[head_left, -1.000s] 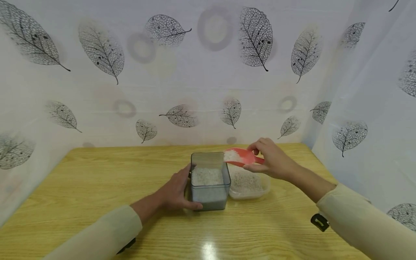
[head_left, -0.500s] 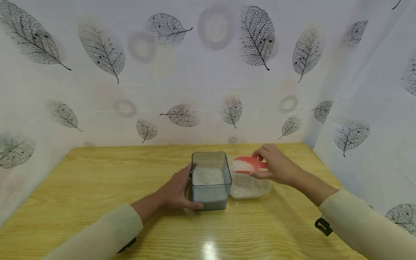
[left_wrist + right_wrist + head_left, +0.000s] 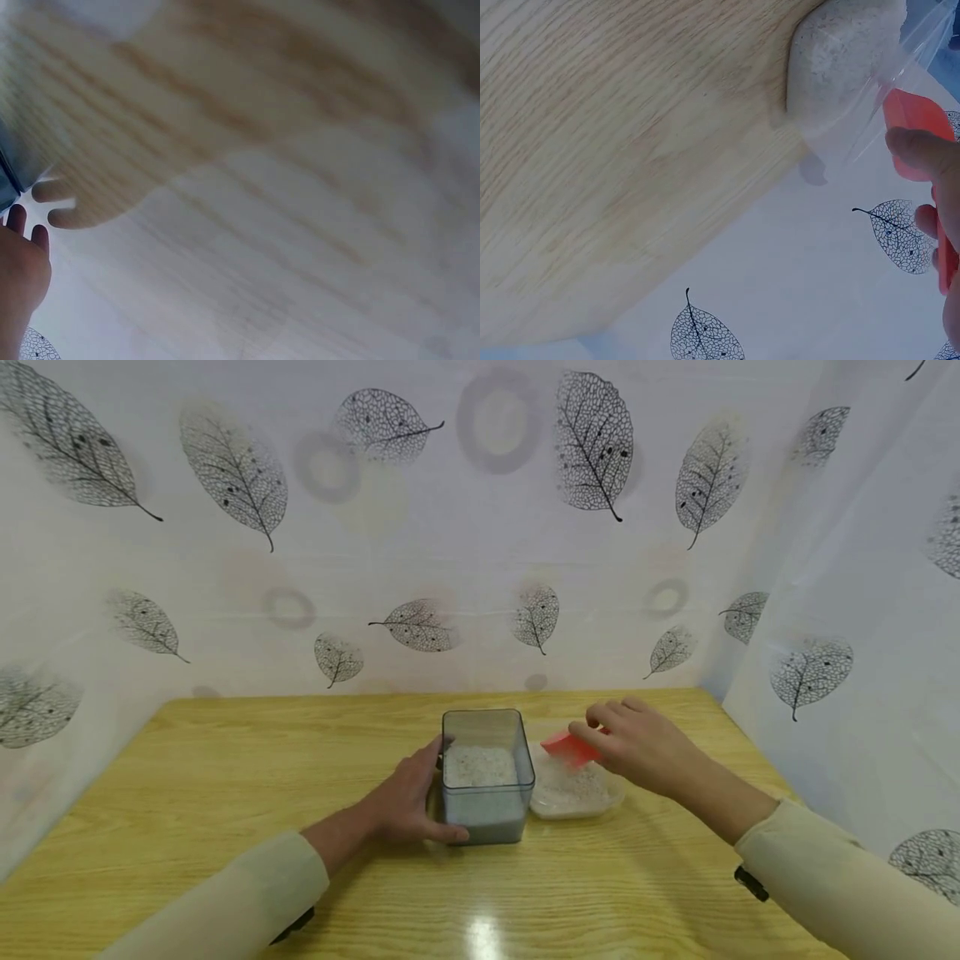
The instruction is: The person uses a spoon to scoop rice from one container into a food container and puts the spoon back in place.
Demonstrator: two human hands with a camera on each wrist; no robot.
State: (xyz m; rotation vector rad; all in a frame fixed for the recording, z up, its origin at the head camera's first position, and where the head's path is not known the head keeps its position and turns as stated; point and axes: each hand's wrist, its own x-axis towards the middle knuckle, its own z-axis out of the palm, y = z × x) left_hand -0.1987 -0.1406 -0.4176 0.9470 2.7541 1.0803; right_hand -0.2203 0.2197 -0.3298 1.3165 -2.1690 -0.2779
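Observation:
My right hand (image 3: 636,745) grips a red scoop (image 3: 573,749), tipped over a clear plastic tub (image 3: 573,812) of white grains that look like rice. A whitish blur hangs below the scoop's lip. In the right wrist view the thumb lies on the scoop (image 3: 922,120), and the fingers wrap its handle. My left hand (image 3: 408,797) holds the left side of a tall grey see-through container (image 3: 487,817), thumb across its front and fingertips near its back corner. That container is partly filled with white grains. Only its edge (image 3: 11,169) shows in the left wrist view.
The tub stands right beside the grey container on a wood-grain table (image 3: 247,760). Behind the table and at the sides hang white sheets (image 3: 480,543) printed with leaves.
The scoop, loaded with white grains, has moved right from the container's rim to above the tub and tipped downward. My left hand and the container have stayed in place.

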